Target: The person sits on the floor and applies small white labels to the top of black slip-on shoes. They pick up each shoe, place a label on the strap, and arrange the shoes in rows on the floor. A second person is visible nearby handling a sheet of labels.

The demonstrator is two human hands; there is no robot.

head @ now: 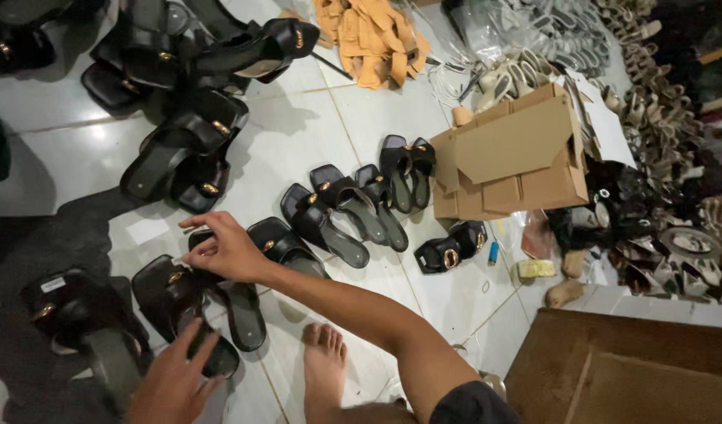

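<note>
Resting across the front strap of a black slide sandal (190,292), the right hand (223,250) has its fingers curled and pinched at the sandal's gold buckle (175,276), the arm reaching in from the lower right. That sandal lies flat on the white tiled floor (78,157) at the lower left, with its partner just beside it. The left hand (172,382) comes up from the bottom edge with fingers spread loosely, its fingertips touching the heel end of the same sandal and gripping nothing. A bare foot (324,369) stands on the tiles just to the right of the pair.

Further left lies another black sandal (82,314) bearing a small white label. Up and to the right of the hands, a row of matching black sandals (353,206) runs diagonally across the floor, soles up or straps up, each with a gold buckle. A heap of more black sandals (184,118) sits at the upper left. A stack of folded brown cardboard boxes (518,157) stands beyond the row, with a pile of tan straps (373,39) above it. Pale sandals and other footwear crowd the far right edge, and a brown cardboard sheet (628,369) fills the lower right corner.
</note>
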